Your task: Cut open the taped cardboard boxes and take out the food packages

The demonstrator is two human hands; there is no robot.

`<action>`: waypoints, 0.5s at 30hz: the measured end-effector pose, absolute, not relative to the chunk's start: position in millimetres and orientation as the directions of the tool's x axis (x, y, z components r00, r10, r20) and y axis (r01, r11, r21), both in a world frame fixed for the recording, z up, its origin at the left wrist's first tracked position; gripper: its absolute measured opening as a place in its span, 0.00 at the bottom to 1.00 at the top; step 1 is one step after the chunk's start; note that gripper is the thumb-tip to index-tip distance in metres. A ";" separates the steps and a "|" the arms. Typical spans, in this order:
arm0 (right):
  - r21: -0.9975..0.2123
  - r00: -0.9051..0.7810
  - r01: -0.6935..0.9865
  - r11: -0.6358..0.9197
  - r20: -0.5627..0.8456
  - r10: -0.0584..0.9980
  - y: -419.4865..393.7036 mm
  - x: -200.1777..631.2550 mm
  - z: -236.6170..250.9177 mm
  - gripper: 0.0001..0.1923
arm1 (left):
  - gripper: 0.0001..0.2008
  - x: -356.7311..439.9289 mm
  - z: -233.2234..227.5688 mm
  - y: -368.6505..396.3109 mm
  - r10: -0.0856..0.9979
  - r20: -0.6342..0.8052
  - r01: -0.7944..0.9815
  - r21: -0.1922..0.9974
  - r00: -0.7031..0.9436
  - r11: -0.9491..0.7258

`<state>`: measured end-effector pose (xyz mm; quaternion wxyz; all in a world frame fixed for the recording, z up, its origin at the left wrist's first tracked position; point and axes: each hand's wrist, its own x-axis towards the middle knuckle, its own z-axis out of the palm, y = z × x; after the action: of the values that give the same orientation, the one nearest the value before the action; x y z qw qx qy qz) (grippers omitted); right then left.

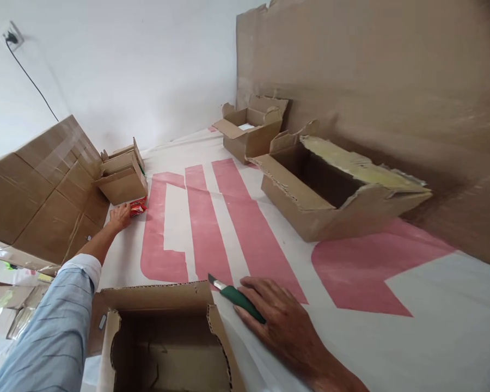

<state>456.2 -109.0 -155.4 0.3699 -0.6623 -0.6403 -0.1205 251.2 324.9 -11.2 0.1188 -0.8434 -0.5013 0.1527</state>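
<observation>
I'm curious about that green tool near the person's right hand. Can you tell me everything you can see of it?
It is a utility knife with a dark green handle that looks like plastic and a short silvery blade pushed out at its far end. It lies flat on the white and pink sheet, blade pointing away from the person, just beside the open cardboard box. The right hand rests on its near end, fingers lying over the handle rather than gripping it.
</observation>
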 end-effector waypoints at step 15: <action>-0.335 0.171 0.939 0.077 0.649 0.741 -106.0 455.3 -159.5 0.13 | 0.23 268.9 31.1 363.4 0.900 0.081 0.851 -0.372 0.429 -0.372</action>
<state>455.3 -106.0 -159.5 0.3760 -0.6663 -0.6303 -0.1314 268.9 363.4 31.1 0.1817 -0.8255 -0.5301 0.0677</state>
